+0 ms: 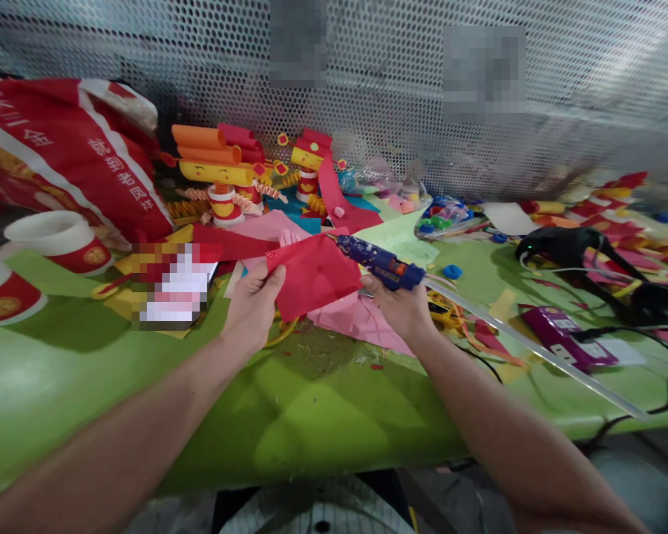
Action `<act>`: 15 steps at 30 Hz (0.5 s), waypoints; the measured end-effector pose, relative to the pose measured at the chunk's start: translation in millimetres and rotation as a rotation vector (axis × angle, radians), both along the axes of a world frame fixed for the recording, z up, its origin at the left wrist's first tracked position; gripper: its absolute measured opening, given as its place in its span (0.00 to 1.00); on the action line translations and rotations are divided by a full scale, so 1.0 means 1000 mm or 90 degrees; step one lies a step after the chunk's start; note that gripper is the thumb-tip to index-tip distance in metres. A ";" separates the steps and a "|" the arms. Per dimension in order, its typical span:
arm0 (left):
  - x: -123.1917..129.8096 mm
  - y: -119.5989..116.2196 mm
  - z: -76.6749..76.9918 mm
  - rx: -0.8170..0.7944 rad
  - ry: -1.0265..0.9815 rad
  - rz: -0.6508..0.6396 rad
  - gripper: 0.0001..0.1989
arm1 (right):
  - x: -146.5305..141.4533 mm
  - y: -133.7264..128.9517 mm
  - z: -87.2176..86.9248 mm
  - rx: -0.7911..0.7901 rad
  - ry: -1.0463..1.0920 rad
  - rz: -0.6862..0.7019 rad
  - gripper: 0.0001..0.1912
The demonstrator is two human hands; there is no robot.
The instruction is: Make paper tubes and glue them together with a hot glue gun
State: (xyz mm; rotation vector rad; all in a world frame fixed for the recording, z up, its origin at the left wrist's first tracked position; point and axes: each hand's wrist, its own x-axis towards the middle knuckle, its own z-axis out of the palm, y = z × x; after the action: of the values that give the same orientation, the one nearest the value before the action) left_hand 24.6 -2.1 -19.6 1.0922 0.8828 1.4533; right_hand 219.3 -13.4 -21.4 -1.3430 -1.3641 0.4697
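The left hand (254, 300) has its fingers closed on a flat red paper sheet (318, 276) above the green bench (312, 415); the right hand (396, 300) grips a dark-blue glue gun (379, 261) (nozzle at the sheet's top edge).

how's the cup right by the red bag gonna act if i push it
The cup looks thin-walled like paper, so it's probably light and would dent if squeezed, though its contents aren't visible. Its mouth looks wider than its base, so a push near the rim may tip it; a low push would more likely slide it, as the table looks smooth.
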 end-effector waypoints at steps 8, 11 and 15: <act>0.000 0.000 0.000 0.003 -0.012 -0.012 0.10 | -0.004 -0.001 0.007 -0.040 0.083 -0.019 0.16; -0.001 0.000 0.001 -0.001 -0.007 -0.007 0.10 | 0.003 0.004 0.005 -0.038 0.072 -0.030 0.17; -0.001 -0.001 0.003 -0.001 -0.009 -0.006 0.10 | 0.009 0.006 0.001 -0.012 0.021 -0.014 0.17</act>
State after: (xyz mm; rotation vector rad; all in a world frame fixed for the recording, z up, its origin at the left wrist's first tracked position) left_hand 23.4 -2.7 -16.9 1.0834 0.8678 1.4506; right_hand 228.1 -7.0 -20.6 -1.3584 -1.3197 0.4899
